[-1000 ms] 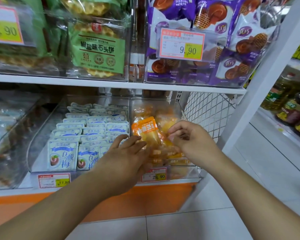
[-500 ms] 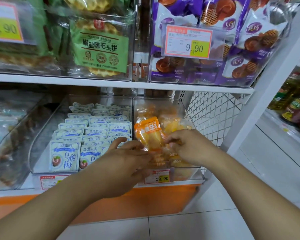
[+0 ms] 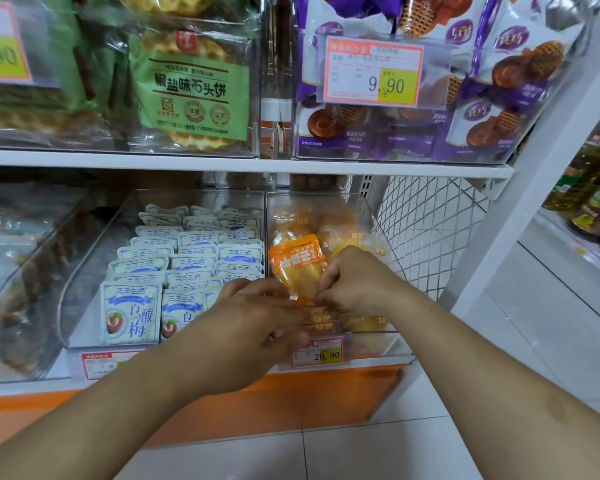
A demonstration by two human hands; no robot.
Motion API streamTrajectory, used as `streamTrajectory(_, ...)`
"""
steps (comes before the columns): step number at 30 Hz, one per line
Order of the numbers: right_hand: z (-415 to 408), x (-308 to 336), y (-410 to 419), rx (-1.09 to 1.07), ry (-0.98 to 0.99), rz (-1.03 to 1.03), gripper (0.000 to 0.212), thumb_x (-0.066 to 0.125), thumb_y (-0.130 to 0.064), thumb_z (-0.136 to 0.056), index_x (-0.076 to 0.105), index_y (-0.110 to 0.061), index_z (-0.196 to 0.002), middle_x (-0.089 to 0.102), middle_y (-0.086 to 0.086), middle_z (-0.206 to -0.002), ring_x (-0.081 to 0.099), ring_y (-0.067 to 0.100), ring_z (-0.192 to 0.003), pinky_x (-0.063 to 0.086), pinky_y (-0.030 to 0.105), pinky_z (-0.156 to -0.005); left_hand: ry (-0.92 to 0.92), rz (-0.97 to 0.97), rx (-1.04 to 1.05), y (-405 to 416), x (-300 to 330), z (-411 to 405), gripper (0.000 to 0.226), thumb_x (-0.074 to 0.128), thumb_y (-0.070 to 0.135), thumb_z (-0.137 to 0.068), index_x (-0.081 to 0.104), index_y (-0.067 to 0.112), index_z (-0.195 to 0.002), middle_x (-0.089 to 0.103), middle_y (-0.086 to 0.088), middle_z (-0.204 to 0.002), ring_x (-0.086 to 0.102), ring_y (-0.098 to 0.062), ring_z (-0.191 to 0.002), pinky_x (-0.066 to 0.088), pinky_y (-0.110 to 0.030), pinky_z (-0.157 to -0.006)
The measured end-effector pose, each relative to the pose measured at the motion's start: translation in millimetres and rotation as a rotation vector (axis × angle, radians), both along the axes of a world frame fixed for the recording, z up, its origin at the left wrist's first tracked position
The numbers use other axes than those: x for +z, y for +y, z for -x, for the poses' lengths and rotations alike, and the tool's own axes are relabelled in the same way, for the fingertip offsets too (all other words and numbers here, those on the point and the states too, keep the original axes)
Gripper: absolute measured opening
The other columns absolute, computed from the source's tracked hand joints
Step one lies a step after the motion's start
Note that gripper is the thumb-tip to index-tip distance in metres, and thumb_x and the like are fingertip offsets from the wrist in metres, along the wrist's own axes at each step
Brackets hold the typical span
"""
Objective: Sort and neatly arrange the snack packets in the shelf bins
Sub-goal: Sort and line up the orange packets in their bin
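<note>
Hands meet at front edge of right clear bin point(image 3: 392, 336) on lower shelf | right hand point(image 3: 355, 278) pinches bottom of orange snack packet point(image 3: 297, 268), which stands upright | left hand point(image 3: 253, 320) fingers curled at packets beneath, grasp unclear | white-blue packets point(image 3: 187, 268) in rows in left clear bin point(image 3: 84, 292)
</note>
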State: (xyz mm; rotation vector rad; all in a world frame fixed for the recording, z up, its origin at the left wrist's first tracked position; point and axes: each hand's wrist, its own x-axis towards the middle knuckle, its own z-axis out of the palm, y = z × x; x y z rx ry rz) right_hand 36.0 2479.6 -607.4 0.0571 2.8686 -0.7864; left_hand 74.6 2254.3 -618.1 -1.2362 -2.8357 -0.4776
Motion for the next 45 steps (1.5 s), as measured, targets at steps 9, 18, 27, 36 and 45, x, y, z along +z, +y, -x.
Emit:
streamTrajectory(9,-16,16,19,-0.158,0.206,0.289,0.025,0.058,-0.014,-0.103,0.068,-0.025,-0.082,0.071,-0.007,-0.091,0.066,0.014,-0.077,0.05,0.029,-0.062,-0.115,-0.121,0.032,3,7,-7,0.041,0.054,0.05,-0.099,0.043,0.05,-0.139,0.054,0.025,-0.125,0.028,0.016,-0.131,0.023,-0.023,-0.115)
streamTrajectory(18,-56,52,19,-0.063,0.419,0.674,0.016,0.062,-0.011,-0.103,0.067,-0.017,-0.09,0.066,0.002,-0.067,0.059,0.028,-0.06,0.053,0.037,-0.05,-0.203,-0.669,0.366,17,30,0,0.056,0.078,0.041,-0.085,0.05,0.048,-0.133,0.062,0.023,-0.119,0.061,0.002,-0.106,0.055,-0.027,-0.083)
streamTrajectory(27,-68,54,19,-0.106,0.344,0.715,0.019,0.081,-0.011,-0.089,0.073,-0.021,-0.103,0.08,0.0,-0.094,0.078,0.018,-0.089,0.064,0.049,-0.084,-0.51,-0.976,0.298,21,58,-6,0.008,0.071,0.017,-0.093,0.075,0.017,-0.101,0.08,0.0,-0.092,0.077,-0.02,-0.086,0.062,-0.039,-0.082)
streamTrajectory(36,-59,38,33,-0.019,0.509,0.424,0.025,0.071,-0.008,-0.097,0.076,-0.03,-0.087,0.073,-0.006,-0.079,0.072,0.015,-0.074,0.062,0.042,-0.073,-0.231,-0.504,0.391,0,37,4,0.033,0.072,0.043,-0.09,0.063,0.049,-0.121,0.065,0.032,-0.117,0.054,0.019,-0.108,0.045,-0.015,-0.083)
streamTrajectory(45,-54,21,14,0.246,0.329,-0.066,0.015,0.078,-0.033,-0.092,0.079,-0.033,-0.106,0.069,-0.015,-0.1,0.06,0.004,-0.097,0.052,0.032,-0.089,-0.039,-0.319,0.177,7,27,1,0.037,0.06,0.039,-0.1,0.059,0.043,-0.136,0.062,0.026,-0.126,0.056,0.004,-0.109,0.034,0.001,-0.086)
